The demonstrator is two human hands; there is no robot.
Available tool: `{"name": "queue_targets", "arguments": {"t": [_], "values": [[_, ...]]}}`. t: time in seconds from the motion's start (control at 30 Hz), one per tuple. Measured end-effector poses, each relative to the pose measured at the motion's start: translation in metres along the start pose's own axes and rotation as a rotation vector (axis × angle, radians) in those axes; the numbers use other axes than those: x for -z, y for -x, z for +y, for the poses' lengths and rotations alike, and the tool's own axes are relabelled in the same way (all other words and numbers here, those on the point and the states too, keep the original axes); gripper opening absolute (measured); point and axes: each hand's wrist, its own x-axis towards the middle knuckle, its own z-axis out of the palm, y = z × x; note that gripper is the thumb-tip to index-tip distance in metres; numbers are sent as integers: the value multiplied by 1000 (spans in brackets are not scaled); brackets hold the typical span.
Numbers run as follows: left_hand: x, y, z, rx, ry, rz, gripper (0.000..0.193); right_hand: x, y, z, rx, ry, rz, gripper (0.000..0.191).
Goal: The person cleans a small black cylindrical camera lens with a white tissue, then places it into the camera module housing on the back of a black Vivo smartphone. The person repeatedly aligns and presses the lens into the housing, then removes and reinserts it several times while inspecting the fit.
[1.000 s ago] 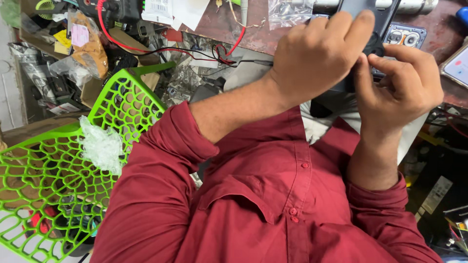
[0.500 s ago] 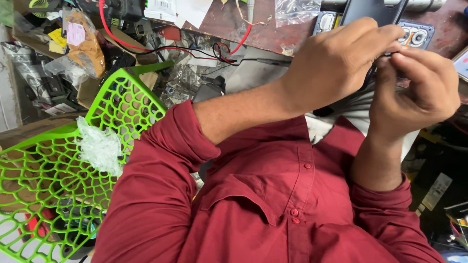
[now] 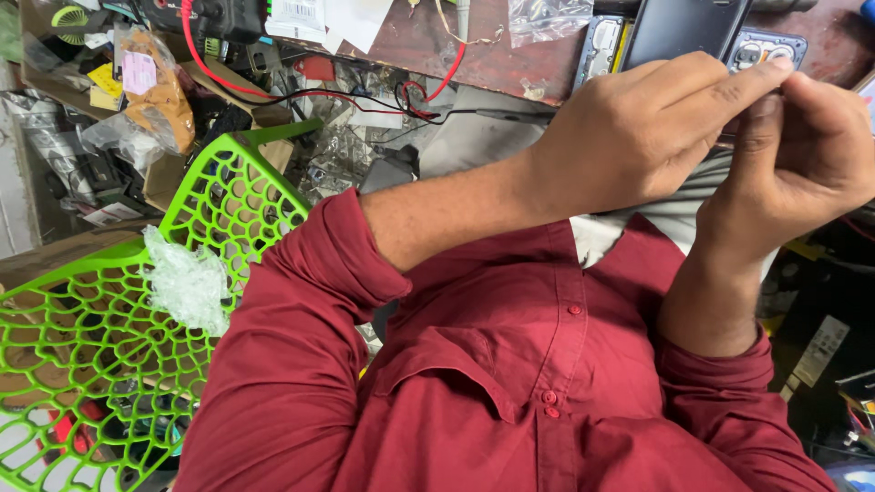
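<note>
Clear plastic bag (image 3: 550,16) and white label (image 3: 296,13) on the bench

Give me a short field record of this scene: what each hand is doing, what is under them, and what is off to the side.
left hand: fingers stretched toward the right hand, fingertips meeting it
right hand: curled, pinching at the left fingertips; anything held is hidden
above hands: dark phone lying on a brown workbench
clothing: dark red shirt, sleeves rolled
side: green lattice plastic chair with a wad of clear plastic wrap on it
bench clutter: red and black wires
</note>
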Motion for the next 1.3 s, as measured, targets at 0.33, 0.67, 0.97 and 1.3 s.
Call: {"name": "queue_targets", "arguments": {"t": [0.33, 0.67, 0.97, 1.3], "values": [[0, -1, 2, 79, 224, -9, 44, 5, 6, -1, -79, -149, -18, 15], [14, -1, 19, -125, 62, -33, 51, 2, 4, -10, 102, -42, 47, 17], [13, -4, 19, -130, 63, -62, 55, 5, 8, -11, 105, -24, 9, 20], [19, -8, 17, -331, -30, -36, 45, 1, 2, -22, 267, 49, -20, 18]]}}
